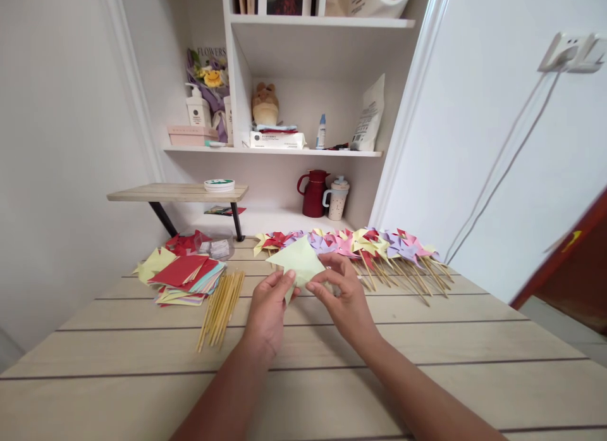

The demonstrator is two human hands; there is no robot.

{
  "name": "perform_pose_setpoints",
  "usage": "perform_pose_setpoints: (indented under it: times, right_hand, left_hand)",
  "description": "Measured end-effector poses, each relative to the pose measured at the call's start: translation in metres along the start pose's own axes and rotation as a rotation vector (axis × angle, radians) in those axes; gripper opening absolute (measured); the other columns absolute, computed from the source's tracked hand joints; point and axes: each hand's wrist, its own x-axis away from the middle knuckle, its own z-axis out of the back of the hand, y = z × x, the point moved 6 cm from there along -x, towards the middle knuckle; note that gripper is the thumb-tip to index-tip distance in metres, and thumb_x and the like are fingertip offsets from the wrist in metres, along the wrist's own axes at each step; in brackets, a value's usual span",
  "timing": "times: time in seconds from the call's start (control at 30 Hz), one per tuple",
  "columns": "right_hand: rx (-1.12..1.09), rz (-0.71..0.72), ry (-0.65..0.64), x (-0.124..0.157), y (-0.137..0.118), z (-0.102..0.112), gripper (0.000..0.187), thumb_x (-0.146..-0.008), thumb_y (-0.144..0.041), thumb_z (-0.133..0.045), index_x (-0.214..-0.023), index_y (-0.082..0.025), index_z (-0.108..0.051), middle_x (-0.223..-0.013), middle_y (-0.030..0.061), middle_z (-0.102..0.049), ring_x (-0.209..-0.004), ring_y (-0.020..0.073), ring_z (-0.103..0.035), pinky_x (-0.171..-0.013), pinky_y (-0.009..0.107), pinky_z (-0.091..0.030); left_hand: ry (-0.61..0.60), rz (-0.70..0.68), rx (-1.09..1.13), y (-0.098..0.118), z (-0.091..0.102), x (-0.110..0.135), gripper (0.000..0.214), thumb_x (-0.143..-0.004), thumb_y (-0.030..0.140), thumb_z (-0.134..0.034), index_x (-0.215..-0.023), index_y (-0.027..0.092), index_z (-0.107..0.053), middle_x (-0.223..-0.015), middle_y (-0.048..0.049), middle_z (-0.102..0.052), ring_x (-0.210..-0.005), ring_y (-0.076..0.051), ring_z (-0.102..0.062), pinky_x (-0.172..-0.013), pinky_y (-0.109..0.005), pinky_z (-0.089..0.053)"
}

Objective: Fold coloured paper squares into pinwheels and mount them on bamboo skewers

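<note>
Both hands hold a pale yellow-green paper square (298, 260) just above the wooden table (427, 378). My left hand (268, 308) pinches its lower left edge with closed fingers. My right hand (344, 295) pinches the right side, thumb and fingers pressed on the sheet. A bundle of thin wooden sticks (220, 308) lies just left of my left hand. Beyond the paper, a row of finished paper pinwheels (370, 248) on sticks stretches across the table.
A stack of coloured paper sheets (183, 276) lies at the left, with a clear plastic box (215, 245) behind it. A small raised shelf (175, 193) stands at the back left. A red jug (313, 193) and a cup (337, 198) sit in the wall shelving.
</note>
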Motion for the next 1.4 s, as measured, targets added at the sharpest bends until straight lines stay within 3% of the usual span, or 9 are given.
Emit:
perform_pose_setpoints:
  times: [0.4,0.63,0.73,0.8,0.93,1.0,1.13,1.27,1.4]
  right_hand:
    - [-0.070,-0.080,-0.004,-0.003,0.004,0.000,0.018,-0.080,-0.035,-0.073,-0.068,-0.023,-0.068,-0.117,0.0088,-0.058,-0.115,0.0284,-0.055,-0.101,0.048,-0.043]
    - [-0.069,-0.081,-0.007,-0.003,0.005,0.000,0.020,-0.079,-0.035,-0.074,-0.066,-0.022,-0.066,-0.113,0.0086,-0.060,-0.112,0.0275,-0.057,-0.098,0.047,-0.045]
    - [-0.052,-0.073,-0.018,-0.003,0.005,-0.001,0.019,-0.079,-0.036,-0.074,-0.068,-0.022,-0.067,-0.112,0.0081,-0.060,-0.111,0.0276,-0.058,-0.099,0.047,-0.046]
    - [-0.010,-0.043,0.014,-0.003,0.003,0.002,0.013,-0.078,-0.035,-0.076,-0.080,-0.024,-0.070,-0.114,0.0082,-0.058,-0.113,0.0282,-0.057,-0.101,0.048,-0.045]
    - [0.128,0.095,0.151,-0.006,-0.010,0.020,0.044,-0.080,-0.033,-0.075,-0.121,-0.029,-0.062,-0.128,0.0097,-0.050,-0.127,0.0296,-0.048,-0.109,0.050,-0.039]
    - [0.198,0.144,0.180,-0.008,-0.014,0.027,0.054,-0.081,-0.034,-0.074,-0.132,-0.032,-0.055,-0.136,0.0103,-0.044,-0.133,0.0308,-0.042,-0.112,0.052,-0.036]
    - [0.314,0.165,0.132,-0.012,-0.013,0.030,0.051,-0.078,-0.040,-0.077,-0.126,-0.035,-0.061,-0.145,0.0091,-0.038,-0.138,0.0353,-0.036,-0.112,0.056,-0.033]
    - [0.362,0.182,0.033,-0.012,-0.010,0.023,0.042,-0.075,-0.042,-0.080,-0.114,-0.035,-0.068,-0.145,0.0076,-0.044,-0.135,0.0366,-0.040,-0.109,0.058,-0.032]
    - [0.342,0.206,-0.045,-0.010,-0.011,0.014,0.028,-0.075,-0.032,-0.081,-0.102,-0.033,-0.073,-0.140,0.0064,-0.053,-0.130,0.0345,-0.046,-0.106,0.057,-0.034]
  left_hand:
    - [0.006,0.011,-0.001,0.001,-0.002,0.002,0.027,-0.059,0.025,-0.091,-0.077,0.014,-0.073,-0.082,-0.0014,-0.070,-0.070,-0.009,-0.060,-0.074,-0.023,-0.051]
    - [0.023,-0.059,-0.106,0.001,0.001,-0.001,0.028,-0.058,0.028,-0.090,-0.076,0.015,-0.074,-0.073,0.0002,-0.066,-0.065,-0.009,-0.057,-0.072,-0.023,-0.049]
    - [0.019,-0.149,-0.207,0.006,0.000,-0.004,0.024,-0.063,0.031,-0.086,-0.077,0.015,-0.075,-0.073,-0.0010,-0.066,-0.064,-0.011,-0.055,-0.068,-0.024,-0.047]
    - [0.017,-0.263,-0.328,0.015,-0.002,-0.003,0.017,-0.067,0.030,-0.082,-0.076,0.017,-0.076,-0.077,-0.0027,-0.068,-0.068,-0.014,-0.057,-0.067,-0.025,-0.047]
    - [0.046,-0.661,-0.659,0.041,-0.008,0.009,0.001,-0.071,0.024,-0.077,-0.070,0.024,-0.077,-0.082,-0.0041,-0.068,-0.082,-0.021,-0.062,-0.078,-0.030,-0.046]
    - [0.024,-0.828,-0.830,0.045,-0.013,0.015,0.005,-0.074,0.022,-0.075,-0.074,0.027,-0.078,-0.083,-0.0037,-0.069,-0.083,-0.022,-0.063,-0.082,-0.032,-0.045]
    - [-0.034,-1.006,-1.078,0.042,-0.018,0.021,0.010,-0.081,0.022,-0.069,-0.082,0.028,-0.077,-0.083,-0.0031,-0.070,-0.081,-0.021,-0.063,-0.082,-0.036,-0.043]
    - [-0.024,-1.043,-1.124,0.041,-0.018,0.021,0.011,-0.083,0.024,-0.067,-0.083,0.028,-0.077,-0.084,-0.0030,-0.071,-0.080,-0.021,-0.062,-0.082,-0.037,-0.042]
    - [-0.063,-1.062,-1.140,0.040,-0.022,0.022,0.011,-0.083,0.024,-0.067,-0.082,0.029,-0.077,-0.083,-0.0026,-0.071,-0.079,-0.021,-0.062,-0.083,-0.037,-0.041]
